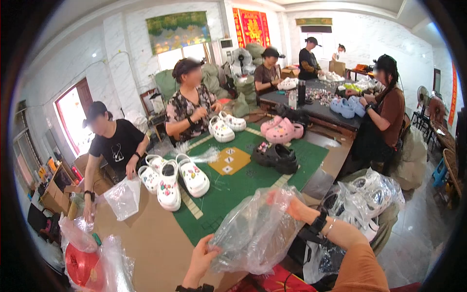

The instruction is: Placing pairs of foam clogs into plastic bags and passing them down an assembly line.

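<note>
A large clear plastic bag (255, 233) is stretched between my hands above the near edge of the table. My left hand (202, 255) grips its lower left side, thumb over the film. At the bag's upper right, my right hand (294, 207) is closed on the film, its fingertips partly veiled by the plastic. No shoe shows inside the bag. Beyond it, a pair of black clogs (276, 158) stands on the green mat (209, 221). White clogs (193, 177) with colourful charms stand to the left, pink clogs (282, 130) and more white clogs (222, 129) farther back.
Bagged white clogs (374, 197) are heaped at my right. A roll of red material (80, 265) and loose plastic lie at lower left. A co-worker at left handles a clear bag (124, 199); others work around a dark table (321, 109). A yellow card (227, 161) lies on the mat.
</note>
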A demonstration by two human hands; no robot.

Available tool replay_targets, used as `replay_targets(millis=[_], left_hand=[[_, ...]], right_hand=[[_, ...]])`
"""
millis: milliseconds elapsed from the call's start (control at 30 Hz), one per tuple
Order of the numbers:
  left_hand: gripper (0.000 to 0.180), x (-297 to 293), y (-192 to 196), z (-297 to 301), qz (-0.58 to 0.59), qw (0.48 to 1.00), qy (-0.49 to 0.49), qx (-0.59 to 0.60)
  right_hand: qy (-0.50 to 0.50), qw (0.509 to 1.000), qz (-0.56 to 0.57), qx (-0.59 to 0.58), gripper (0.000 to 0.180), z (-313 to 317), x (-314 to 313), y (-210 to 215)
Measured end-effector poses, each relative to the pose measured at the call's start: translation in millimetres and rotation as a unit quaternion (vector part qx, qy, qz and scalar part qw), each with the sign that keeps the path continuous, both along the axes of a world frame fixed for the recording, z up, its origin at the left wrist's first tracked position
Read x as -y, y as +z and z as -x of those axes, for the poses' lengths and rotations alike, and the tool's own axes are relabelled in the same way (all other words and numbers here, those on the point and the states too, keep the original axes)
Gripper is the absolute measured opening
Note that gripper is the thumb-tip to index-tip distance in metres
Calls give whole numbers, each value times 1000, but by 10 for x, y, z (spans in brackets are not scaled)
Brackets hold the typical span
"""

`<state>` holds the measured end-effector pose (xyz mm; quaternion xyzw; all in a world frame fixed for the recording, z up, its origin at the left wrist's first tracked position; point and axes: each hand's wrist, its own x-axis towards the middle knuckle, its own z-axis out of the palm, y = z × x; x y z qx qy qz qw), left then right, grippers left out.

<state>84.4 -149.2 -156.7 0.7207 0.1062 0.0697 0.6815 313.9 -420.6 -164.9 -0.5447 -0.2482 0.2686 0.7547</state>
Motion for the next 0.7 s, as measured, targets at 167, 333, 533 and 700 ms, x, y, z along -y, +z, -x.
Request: replay_targets(millis=[167, 333, 533, 700], left_hand=[[57, -220, -257, 83, 59, 996, 63, -25], [57, -341, -335, 72, -46, 996, 71, -10], [62, -112, -231, 23, -407, 911, -31, 63], [59, -118, -469, 110, -603, 796, -55, -23]], right_hand=[[75, 986, -52, -138, 43, -55, 249, -249], [85, 950, -149, -262, 46, 12, 85, -117], [-18, 939, -20, -343, 28, -354, 14, -492], [-26, 952, -45, -300, 30, -351, -89, -492]])
